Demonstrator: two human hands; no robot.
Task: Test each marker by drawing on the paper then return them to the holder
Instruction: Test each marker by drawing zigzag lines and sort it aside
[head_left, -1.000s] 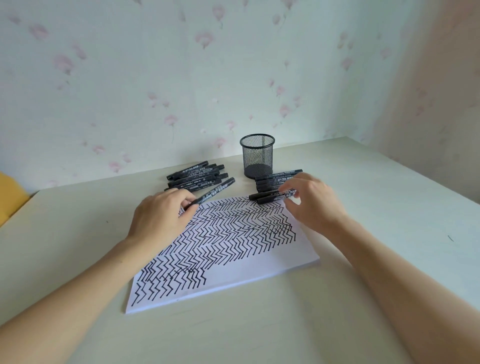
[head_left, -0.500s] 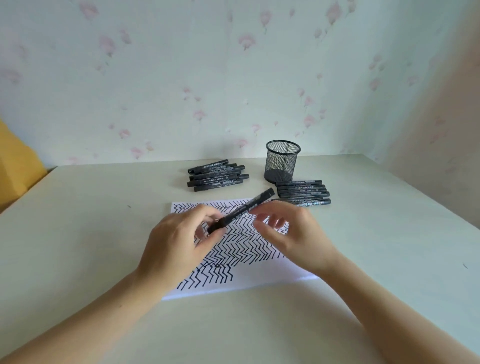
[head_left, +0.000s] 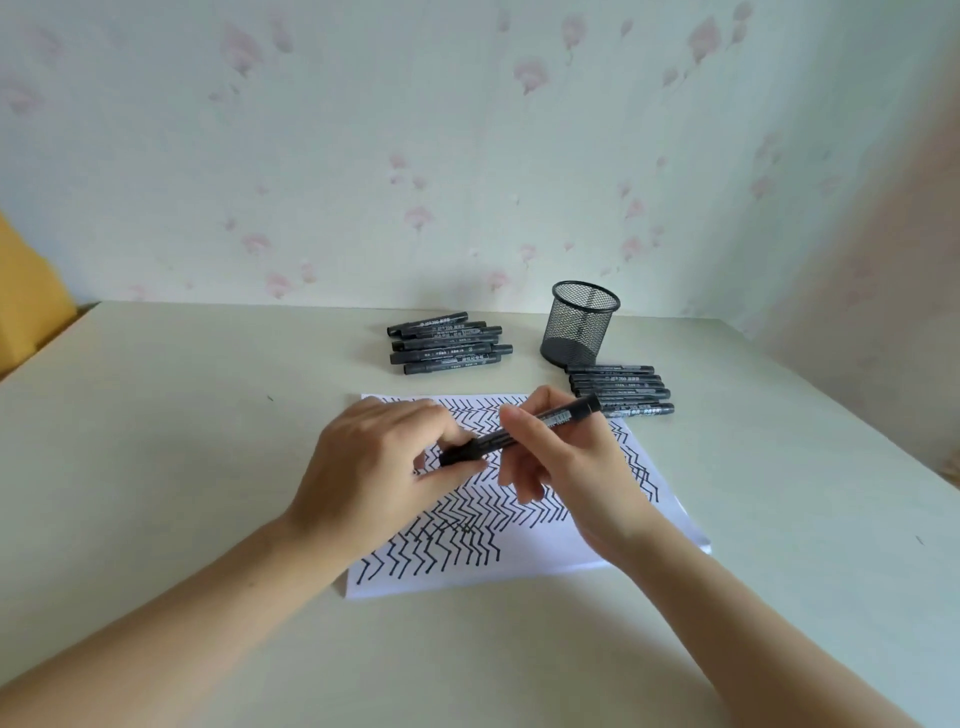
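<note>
Gripping 1 black marker w/ both hands: left hand pinches cap end, right hand clasps barrel, above paper.

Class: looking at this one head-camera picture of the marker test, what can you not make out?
- Cap end of the held marker: covered by the left hand.
- Print on the marker piles: too small.
- Inside of the mesh holder: too dark to see into.
- Yellow object: cut off by the left edge.

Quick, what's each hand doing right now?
Left hand: pinches the cap end of the black marker.
Right hand: grips the same marker's barrel.
</note>
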